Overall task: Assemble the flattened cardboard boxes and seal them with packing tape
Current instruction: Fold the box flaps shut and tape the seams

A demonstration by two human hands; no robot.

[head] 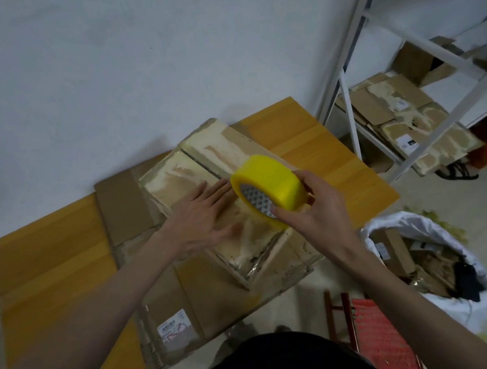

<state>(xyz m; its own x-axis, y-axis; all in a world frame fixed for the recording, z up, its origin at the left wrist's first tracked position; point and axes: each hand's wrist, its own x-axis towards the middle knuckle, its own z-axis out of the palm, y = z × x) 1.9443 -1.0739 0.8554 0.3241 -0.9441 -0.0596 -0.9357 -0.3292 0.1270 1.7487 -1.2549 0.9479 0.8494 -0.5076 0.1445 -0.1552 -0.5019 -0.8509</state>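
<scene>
Right hand (308, 206): curled round the tape roll (268, 188), on edge above the box's near end.
Left hand (206, 217): flat, fingers straight, pressing the flaps.
Box (202, 165): on flat cardboard on the table (40, 238); likely light, flaps springy, best held down by the seam.

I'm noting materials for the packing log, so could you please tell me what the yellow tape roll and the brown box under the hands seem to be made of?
The yellow tape roll looks like glossy plastic film on a printed, probably card, core. The brown box looks like matte corrugated cardboard, with pale patches where its surface paper seems torn away.
</scene>
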